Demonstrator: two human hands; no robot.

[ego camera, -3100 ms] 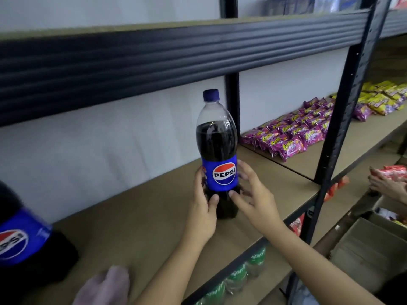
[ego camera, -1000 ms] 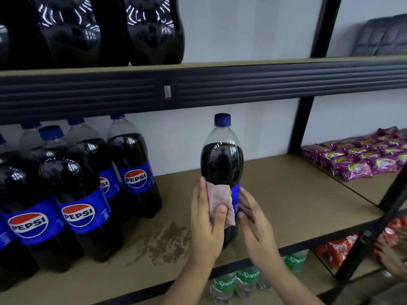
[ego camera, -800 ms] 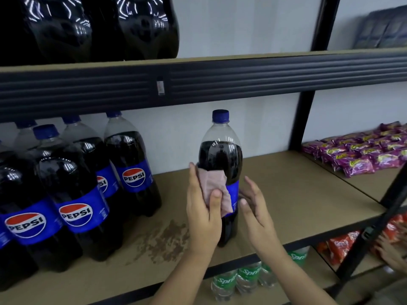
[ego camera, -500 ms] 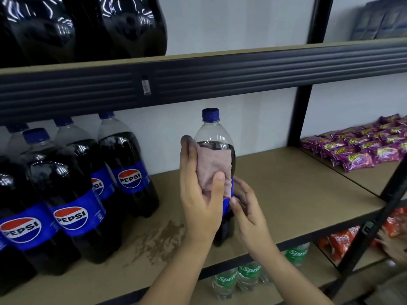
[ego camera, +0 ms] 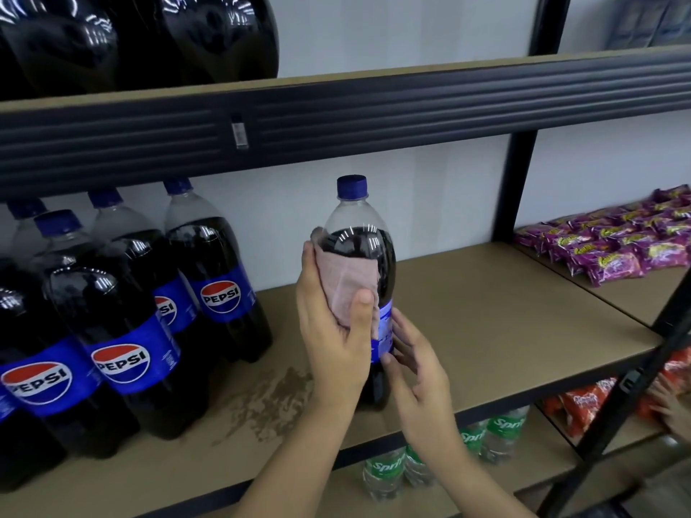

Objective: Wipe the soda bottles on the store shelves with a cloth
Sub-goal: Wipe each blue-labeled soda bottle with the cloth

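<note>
On the middle shelf (ego camera: 486,312), left hand (ego camera: 332,330) grip presses cloth (ego camera: 347,278) around upright bottle (ego camera: 361,237); right hand (ego camera: 415,364) fingers spread, steadying its label.

Head view, close, facing shelf (ego camera: 486,312) (slightly downward)

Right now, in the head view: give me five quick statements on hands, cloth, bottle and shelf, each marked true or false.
1. The left hand presses a pink cloth against the Pepsi bottle. True.
2. The bottle's cap is off. False: the blue cap is on.
3. The right hand touches the bottle's lower part at the blue label. True.
4. Sprite bottles stand on the same shelf as the Pepsi. False: they are on the shelf below.
5. The purple snack packets lie left of the bottle. False: they lie to its right.
</note>
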